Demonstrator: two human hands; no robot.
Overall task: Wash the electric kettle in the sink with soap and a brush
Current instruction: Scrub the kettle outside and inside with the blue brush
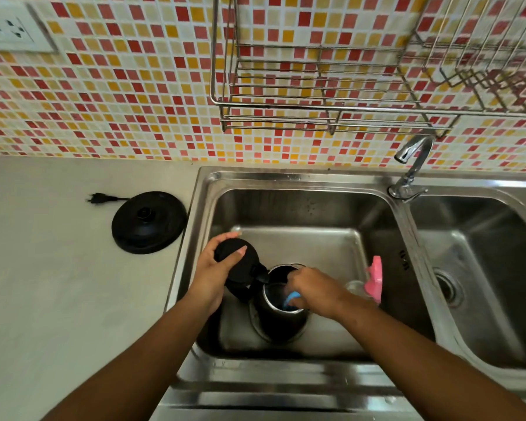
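No text can be read here — nothing legible.

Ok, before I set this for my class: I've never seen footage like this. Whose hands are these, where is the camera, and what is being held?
There is no machine here. A person wears one camera on the head, looking down at their own two hands. The left hand holds the kettle's open lid. The right hand grips a blue brush pushed into the black kettle, which stands in the left sink basin. A pink-topped bottle is beside it in the basin. On the counter lies the kettle's round base with its plug.
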